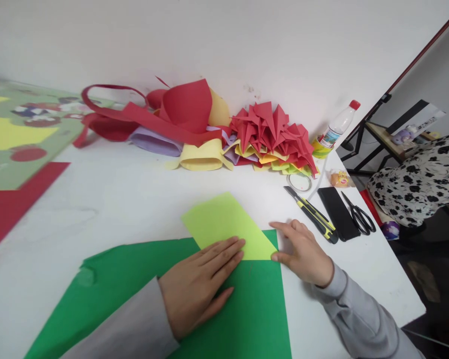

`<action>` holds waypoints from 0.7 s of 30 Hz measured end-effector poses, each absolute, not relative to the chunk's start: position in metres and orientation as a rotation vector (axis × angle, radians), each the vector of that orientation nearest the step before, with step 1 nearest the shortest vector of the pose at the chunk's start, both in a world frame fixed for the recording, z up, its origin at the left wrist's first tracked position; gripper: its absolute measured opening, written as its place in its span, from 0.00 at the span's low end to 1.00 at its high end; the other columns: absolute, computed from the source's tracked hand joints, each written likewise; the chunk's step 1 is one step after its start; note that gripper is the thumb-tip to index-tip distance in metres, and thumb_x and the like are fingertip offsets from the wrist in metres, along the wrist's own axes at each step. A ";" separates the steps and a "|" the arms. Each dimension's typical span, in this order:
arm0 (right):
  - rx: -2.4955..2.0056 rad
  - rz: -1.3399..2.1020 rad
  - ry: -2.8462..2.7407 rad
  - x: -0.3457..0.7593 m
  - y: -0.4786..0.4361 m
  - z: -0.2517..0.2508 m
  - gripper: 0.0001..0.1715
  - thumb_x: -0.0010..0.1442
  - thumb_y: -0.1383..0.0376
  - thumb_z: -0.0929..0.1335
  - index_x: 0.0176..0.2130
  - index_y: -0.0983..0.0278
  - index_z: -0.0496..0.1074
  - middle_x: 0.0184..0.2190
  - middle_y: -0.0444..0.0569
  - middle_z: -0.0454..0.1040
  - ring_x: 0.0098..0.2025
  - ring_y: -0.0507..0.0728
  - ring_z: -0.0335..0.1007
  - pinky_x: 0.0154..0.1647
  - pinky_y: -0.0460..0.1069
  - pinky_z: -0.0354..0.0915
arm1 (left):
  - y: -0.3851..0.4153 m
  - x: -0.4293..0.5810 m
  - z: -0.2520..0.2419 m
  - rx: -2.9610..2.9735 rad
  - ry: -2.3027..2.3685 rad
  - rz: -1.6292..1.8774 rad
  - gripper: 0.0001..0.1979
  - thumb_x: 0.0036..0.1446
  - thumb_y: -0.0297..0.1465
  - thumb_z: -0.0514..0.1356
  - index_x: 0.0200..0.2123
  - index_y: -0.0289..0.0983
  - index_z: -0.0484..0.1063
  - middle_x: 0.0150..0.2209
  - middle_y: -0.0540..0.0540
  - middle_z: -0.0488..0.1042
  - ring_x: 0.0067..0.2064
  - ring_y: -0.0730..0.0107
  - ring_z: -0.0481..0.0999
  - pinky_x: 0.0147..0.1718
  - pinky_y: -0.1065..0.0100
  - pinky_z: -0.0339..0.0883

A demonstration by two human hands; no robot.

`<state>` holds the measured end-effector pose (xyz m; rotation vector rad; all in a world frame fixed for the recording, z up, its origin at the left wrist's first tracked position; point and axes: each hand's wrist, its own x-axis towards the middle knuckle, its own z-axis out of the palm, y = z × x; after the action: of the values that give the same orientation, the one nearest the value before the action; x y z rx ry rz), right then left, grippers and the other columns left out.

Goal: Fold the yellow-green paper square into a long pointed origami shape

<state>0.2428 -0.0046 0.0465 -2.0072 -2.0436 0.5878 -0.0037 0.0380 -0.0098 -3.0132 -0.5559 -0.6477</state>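
A light green sheet of paper (228, 224) lies folded on the white table, partly over a large dark green sheet (254, 309). My left hand (202, 284) lies flat with fingers stretched out, its fingertips pressing the near edge of the light green paper. My right hand (303, 252) rests at the paper's right corner, thumb and forefinger touching its edge, fingers partly curled.
A pile of folded red, yellow and purple paper pieces (269, 134) lies by the wall. A utility knife (312, 214), black phone (338, 213), scissors (359, 214), tape roll (300, 182) and plastic bottle (338, 124) sit at the right. Red paper (11, 204) lies left.
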 end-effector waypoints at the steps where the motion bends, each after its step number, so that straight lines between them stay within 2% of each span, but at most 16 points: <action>1: -2.006 0.588 -2.042 0.244 -0.005 0.046 0.39 0.50 0.65 0.76 0.58 0.57 0.63 0.39 0.50 0.65 0.43 0.61 0.63 0.46 0.57 0.62 | 0.038 -0.004 -0.010 -3.012 -0.554 -0.645 0.21 0.61 0.27 0.49 0.57 0.29 0.64 0.60 0.37 0.66 0.62 0.56 0.62 0.56 0.57 0.65; 12: -1.942 0.775 -2.026 0.262 0.000 0.050 0.40 0.47 0.71 0.76 0.57 0.60 0.64 0.35 0.47 0.64 0.39 0.58 0.62 0.44 0.56 0.63 | 0.039 -0.004 -0.012 -3.042 -0.566 -0.700 0.22 0.60 0.27 0.52 0.57 0.30 0.64 0.60 0.38 0.65 0.62 0.56 0.62 0.56 0.56 0.64; 18: -1.858 0.888 -1.967 0.272 0.002 0.044 0.41 0.45 0.74 0.75 0.56 0.58 0.65 0.33 0.44 0.62 0.35 0.55 0.60 0.40 0.52 0.63 | 0.039 -0.004 -0.011 -3.029 -0.564 -0.677 0.21 0.61 0.28 0.51 0.57 0.30 0.64 0.60 0.39 0.65 0.62 0.56 0.62 0.56 0.57 0.65; 21: -1.740 0.967 -1.914 0.279 0.004 0.042 0.36 0.47 0.74 0.74 0.54 0.58 0.67 0.33 0.43 0.61 0.33 0.52 0.60 0.38 0.50 0.63 | 0.039 -0.004 -0.011 -3.026 -0.574 -0.673 0.21 0.61 0.28 0.51 0.56 0.30 0.65 0.60 0.39 0.66 0.62 0.57 0.62 0.56 0.57 0.64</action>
<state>0.2793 0.0038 0.0415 -1.7400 -1.9143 0.9666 -0.0037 0.0388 -0.0106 -3.0261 -0.5742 -0.6732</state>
